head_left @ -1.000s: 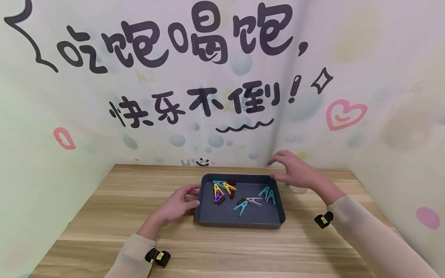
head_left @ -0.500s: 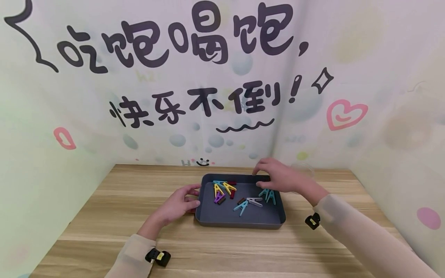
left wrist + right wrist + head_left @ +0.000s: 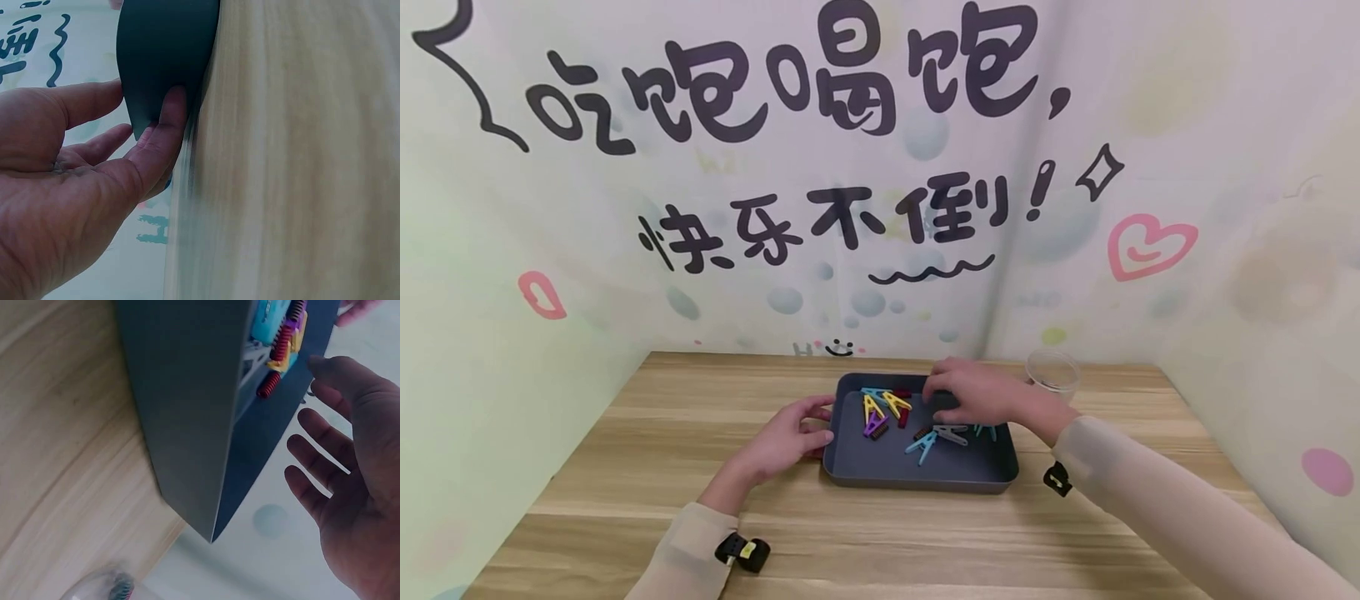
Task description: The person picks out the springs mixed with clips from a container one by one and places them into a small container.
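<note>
A dark grey tray [image 3: 880,463] lies on the table with plastic clips inside: yellow clips [image 3: 895,405], a purple clip [image 3: 876,425], a grey clip [image 3: 952,433] and blue clips [image 3: 924,448]. Red springs [image 3: 281,347] and dark springs [image 3: 922,433] lie among them. My left hand [image 3: 778,442] rests its extended fingers against the outside of the tray's left wall. Over the tray's back right part hovers my right hand [image 3: 973,393], fingers spread and loosely bent, holding nothing. It partly covers the blue clips at the right.
A clear plastic cup [image 3: 1054,372] stands behind the tray's right corner, partly hidden by the right forearm. Inside it a small coil [image 3: 122,587] shows in the right wrist view. The printed wall [image 3: 880,317] closes off the table's back edge.
My right hand has moved left and slightly down, from above the clear cup to over the tray, uncovering the cup. The left hand and the tray stay in place.
</note>
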`<state>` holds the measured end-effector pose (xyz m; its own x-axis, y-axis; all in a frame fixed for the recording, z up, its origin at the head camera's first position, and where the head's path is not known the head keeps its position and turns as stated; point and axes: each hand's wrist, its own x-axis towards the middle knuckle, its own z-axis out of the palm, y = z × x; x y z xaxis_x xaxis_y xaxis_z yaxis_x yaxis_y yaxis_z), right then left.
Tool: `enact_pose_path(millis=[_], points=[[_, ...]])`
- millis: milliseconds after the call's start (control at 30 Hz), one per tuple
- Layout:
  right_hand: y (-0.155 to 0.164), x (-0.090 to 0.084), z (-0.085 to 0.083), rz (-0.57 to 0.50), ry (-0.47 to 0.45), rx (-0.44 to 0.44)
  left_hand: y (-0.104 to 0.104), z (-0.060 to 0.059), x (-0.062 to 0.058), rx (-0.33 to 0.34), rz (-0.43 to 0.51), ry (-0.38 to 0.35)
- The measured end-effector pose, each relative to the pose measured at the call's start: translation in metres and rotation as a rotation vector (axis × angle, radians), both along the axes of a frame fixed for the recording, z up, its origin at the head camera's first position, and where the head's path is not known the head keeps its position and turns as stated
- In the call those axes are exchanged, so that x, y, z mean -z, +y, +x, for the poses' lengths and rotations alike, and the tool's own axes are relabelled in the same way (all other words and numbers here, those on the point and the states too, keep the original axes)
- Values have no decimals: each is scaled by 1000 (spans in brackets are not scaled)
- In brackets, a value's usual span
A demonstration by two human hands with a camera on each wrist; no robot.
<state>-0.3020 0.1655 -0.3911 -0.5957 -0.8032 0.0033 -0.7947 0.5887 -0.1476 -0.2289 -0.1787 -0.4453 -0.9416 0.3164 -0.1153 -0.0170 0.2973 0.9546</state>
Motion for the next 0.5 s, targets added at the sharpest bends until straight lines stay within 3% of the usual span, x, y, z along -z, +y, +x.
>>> enact_pose_path(millis=[300, 500], points=[[-15, 6, -2, 130, 14, -10, 1, 1, -1, -7, -8, 0], [-21, 9, -3, 149, 32, -44, 0, 1, -2, 7, -2, 4]])
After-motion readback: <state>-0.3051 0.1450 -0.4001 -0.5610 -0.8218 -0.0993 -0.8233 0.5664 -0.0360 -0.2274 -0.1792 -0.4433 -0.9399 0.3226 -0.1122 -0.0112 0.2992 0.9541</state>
